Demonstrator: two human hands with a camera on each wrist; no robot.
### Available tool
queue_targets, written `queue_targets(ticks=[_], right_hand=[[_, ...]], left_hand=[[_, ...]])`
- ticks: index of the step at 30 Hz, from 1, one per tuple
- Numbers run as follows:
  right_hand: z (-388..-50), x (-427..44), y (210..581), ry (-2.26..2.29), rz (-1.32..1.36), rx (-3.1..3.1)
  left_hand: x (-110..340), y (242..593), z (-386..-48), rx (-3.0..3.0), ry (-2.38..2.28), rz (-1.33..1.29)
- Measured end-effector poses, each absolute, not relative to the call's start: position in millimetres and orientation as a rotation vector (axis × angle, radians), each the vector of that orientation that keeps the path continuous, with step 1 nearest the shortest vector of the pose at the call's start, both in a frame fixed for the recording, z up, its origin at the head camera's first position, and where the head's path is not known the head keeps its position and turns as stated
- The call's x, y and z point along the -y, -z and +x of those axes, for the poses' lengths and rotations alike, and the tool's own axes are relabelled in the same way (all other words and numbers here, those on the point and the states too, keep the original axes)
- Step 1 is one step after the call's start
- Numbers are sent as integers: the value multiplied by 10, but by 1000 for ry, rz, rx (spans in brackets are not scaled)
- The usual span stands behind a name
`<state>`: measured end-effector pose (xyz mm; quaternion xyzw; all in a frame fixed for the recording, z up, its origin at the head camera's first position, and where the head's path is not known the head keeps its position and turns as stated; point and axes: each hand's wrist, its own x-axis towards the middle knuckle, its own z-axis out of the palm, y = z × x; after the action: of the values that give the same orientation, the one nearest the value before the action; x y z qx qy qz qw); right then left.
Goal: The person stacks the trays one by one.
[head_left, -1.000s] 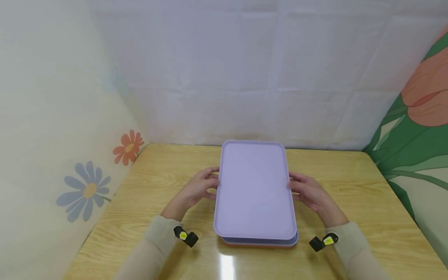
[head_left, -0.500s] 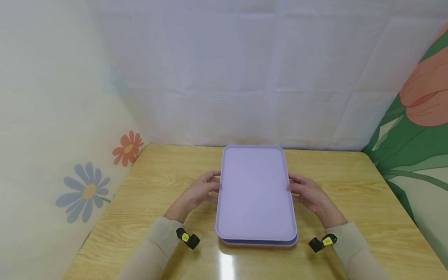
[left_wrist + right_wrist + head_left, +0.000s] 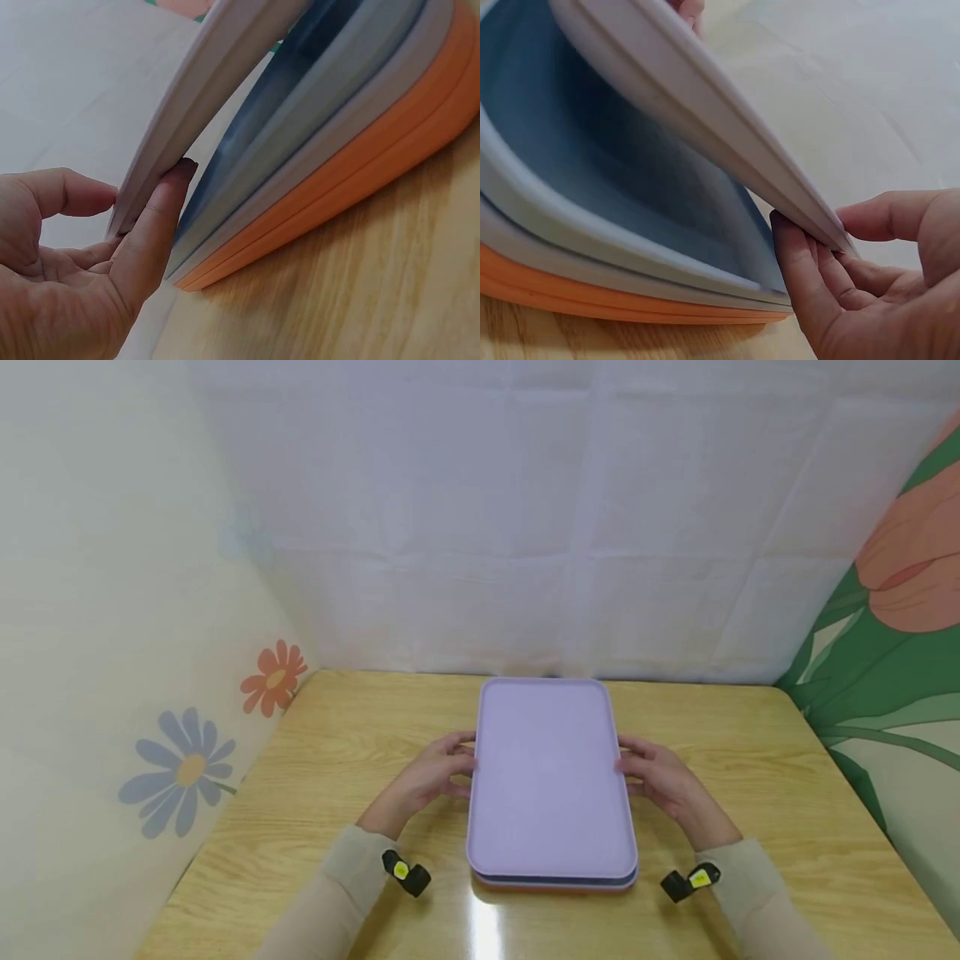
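Observation:
A lilac rectangular tray [image 3: 551,777] is held by its two long sides just above a stack of trays. My left hand [image 3: 435,772] pinches its left rim, the thumb on top and fingers under it, as the left wrist view shows. On the opposite rim my right hand [image 3: 660,777] grips the same way. Below, the stack has a blue-grey tray [image 3: 630,172] uppermost and an orange tray [image 3: 330,214] at the bottom. In both wrist views a gap shows between the lilac tray and the stack, and the lilac tray is tilted against it.
The stack stands on a wooden table [image 3: 360,718]. Behind it hangs a white cloth [image 3: 480,527]. Flower-printed panels [image 3: 90,610] flank the table on the left and right. Each sleeve cuff carries a small black camera [image 3: 408,875].
The lilac tray has sunk toward the stack, and less of the blue-grey tray shows at the near edge. Both hands have moved slightly down with it, still gripping its rims.

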<state>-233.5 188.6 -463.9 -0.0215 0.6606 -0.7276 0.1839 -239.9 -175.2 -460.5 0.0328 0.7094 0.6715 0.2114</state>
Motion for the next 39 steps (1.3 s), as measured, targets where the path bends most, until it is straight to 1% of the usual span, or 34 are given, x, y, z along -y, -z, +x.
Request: queue_targets(ticks=[7, 14, 23, 28, 35, 39], right_hand=[[-2340, -1897, 4672, 2034, -42, -1888], [-2329, -1900, 4664, 1957, -59, -1977], [-2297, -1868, 4624, 1803, -117, -2184], [-2320, -1852, 4645, 1743, -134, -2273], [-2347, -1843, 4671, 1617, -63, -2381], [-2342, -1861, 4678, 1621, -59, -2366]], left_hand=[[1731, 4629, -2398, -1972, -1853, 101], [1721, 4628, -2394, -1979, -1834, 166], [1702, 4633, -2407, -2179, -1696, 260], [1697, 4645, -2421, -2248, -1639, 244], [1686, 4648, -2415, -2295, -1594, 228], [1691, 4647, -2413, -2308, -1568, 243]])
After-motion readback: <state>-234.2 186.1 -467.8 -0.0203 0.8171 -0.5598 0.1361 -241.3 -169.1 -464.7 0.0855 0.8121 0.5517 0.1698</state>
